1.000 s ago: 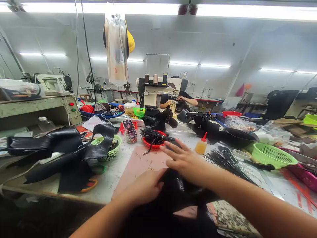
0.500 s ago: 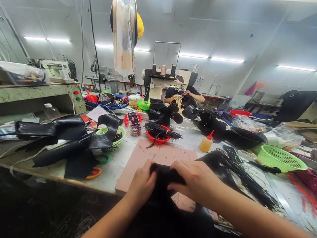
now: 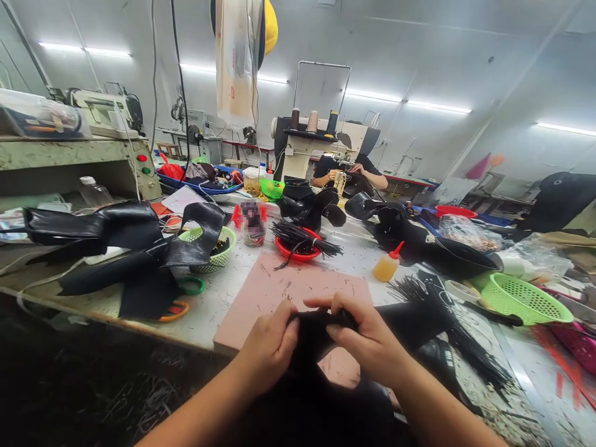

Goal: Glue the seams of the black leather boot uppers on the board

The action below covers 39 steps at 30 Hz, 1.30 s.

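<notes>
A black leather piece hangs down in front of me, its top edge bent between my two hands. My left hand is closed on that edge, with the thumb pressed against the fingers. Across from it, my right hand pinches the piece between thumb and fingers, its index finger stretched toward the left hand. Just beyond and partly below the hands lies a pink board on the table. The lower part of the leather merges into dark shadow.
Black leather parts and a green basket stand left. A red bowl with black strips and a glue bottle sit ahead. At right are black strips and a green basket. A co-worker sits at a sewing machine.
My right hand has shifted its grip on the leather edge, and its index finger now reaches out toward my left hand. The left hand keeps its hold. The view has tilted slightly.
</notes>
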Each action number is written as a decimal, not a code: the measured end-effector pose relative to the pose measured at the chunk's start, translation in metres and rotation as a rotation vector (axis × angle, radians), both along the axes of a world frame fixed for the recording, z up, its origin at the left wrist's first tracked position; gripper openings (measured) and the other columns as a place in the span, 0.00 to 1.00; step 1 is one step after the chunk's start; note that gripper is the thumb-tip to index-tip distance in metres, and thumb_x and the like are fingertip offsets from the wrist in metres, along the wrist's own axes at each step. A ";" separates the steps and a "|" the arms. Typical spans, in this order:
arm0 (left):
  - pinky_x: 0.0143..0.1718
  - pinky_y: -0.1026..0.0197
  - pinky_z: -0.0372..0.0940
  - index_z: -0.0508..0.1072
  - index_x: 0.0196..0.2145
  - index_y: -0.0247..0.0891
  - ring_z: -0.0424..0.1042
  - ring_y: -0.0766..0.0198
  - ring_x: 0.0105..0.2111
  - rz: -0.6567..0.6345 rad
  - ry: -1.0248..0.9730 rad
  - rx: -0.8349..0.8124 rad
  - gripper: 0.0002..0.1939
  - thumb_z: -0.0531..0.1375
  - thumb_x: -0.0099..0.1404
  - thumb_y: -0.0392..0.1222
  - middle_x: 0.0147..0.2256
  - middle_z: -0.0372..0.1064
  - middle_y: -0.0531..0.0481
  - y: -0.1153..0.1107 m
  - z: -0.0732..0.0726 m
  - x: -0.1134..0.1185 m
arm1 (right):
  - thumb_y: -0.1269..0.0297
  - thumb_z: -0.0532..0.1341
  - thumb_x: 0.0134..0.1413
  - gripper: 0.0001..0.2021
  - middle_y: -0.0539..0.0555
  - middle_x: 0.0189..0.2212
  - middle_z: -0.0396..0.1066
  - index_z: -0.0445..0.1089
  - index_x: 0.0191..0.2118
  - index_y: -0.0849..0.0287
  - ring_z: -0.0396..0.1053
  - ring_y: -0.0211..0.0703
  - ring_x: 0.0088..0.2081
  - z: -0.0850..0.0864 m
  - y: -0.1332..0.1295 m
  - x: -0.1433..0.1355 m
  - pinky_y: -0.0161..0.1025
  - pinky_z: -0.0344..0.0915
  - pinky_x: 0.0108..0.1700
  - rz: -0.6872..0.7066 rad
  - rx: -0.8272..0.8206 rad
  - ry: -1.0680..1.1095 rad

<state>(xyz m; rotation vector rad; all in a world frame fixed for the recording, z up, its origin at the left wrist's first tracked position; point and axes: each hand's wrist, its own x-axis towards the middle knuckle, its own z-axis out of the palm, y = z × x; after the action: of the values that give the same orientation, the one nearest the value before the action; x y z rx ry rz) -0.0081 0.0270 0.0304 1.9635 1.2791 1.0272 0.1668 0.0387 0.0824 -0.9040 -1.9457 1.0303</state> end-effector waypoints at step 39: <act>0.35 0.63 0.62 0.71 0.33 0.36 0.67 0.62 0.32 -0.115 -0.390 -0.237 0.13 0.49 0.62 0.43 0.31 0.70 0.50 -0.002 0.012 0.006 | 0.76 0.53 0.49 0.08 0.55 0.39 0.73 0.59 0.30 0.55 0.70 0.42 0.37 -0.020 -0.013 -0.003 0.40 0.67 0.37 -0.094 0.540 -0.118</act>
<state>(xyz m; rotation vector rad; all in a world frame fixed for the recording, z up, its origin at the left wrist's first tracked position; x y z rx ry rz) -0.0023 0.0247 0.0428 1.5464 1.0090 1.0814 0.1635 0.0255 0.0624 -0.7457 -2.1040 0.3651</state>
